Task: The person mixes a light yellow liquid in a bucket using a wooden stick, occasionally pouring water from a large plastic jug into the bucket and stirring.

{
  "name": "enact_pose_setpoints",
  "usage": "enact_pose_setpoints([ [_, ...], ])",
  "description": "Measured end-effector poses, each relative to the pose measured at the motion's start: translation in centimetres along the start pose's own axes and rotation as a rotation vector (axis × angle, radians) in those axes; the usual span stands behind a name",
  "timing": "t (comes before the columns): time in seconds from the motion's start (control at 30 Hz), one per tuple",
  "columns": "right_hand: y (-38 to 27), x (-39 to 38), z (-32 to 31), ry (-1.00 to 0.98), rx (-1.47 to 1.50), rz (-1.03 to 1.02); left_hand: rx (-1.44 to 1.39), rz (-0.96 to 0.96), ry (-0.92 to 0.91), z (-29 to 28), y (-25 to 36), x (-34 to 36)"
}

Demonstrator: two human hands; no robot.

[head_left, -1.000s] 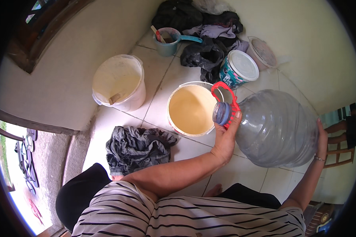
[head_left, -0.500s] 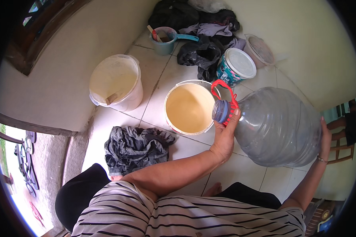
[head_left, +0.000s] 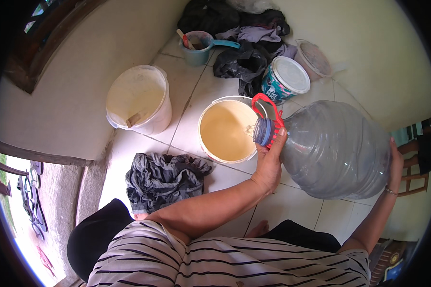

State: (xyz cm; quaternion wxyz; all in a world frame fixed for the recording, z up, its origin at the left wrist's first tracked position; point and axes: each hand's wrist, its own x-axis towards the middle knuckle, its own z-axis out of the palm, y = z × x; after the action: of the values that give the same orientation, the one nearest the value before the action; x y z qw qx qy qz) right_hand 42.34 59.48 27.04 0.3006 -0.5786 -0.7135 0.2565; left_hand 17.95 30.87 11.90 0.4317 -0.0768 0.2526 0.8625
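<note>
Jug [head_left: 337, 148] neck gripped by left hand [head_left: 268, 167] | base supported by right hand [head_left: 395, 163], grip indiscernible | liquid [head_left: 248, 130] newly poured into bucket [head_left: 210, 125]

Bare left forearm [head_left: 220, 203] slants up and rightward. Left grip [head_left: 268, 167] curled firmly, thumb [head_left: 279, 139] uppermost and pointing up, other fingers mostly hidden. Bare right forearm [head_left: 372, 222] rises steeply; right wrist [head_left: 391, 192] nearly straight. Right grip [head_left: 396, 165] upright, palm turned inward, finger bend hidden. Grips well apart, roughly level.
</note>
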Motion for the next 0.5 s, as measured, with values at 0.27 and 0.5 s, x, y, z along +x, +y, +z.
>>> enact_pose_setpoints([
  [0.27, -1.12, -0.72, 0.61, -0.002, 0.001, -0.021, 0.012, 0.019, 0.032, -0.36, 0.08, 0.31],
  [0.5, -0.61, -0.61, 0.99, -0.082, 0.023, 0.054, 0.073, 0.093, 0.007, 0.14, 0.41, 0.38],
])
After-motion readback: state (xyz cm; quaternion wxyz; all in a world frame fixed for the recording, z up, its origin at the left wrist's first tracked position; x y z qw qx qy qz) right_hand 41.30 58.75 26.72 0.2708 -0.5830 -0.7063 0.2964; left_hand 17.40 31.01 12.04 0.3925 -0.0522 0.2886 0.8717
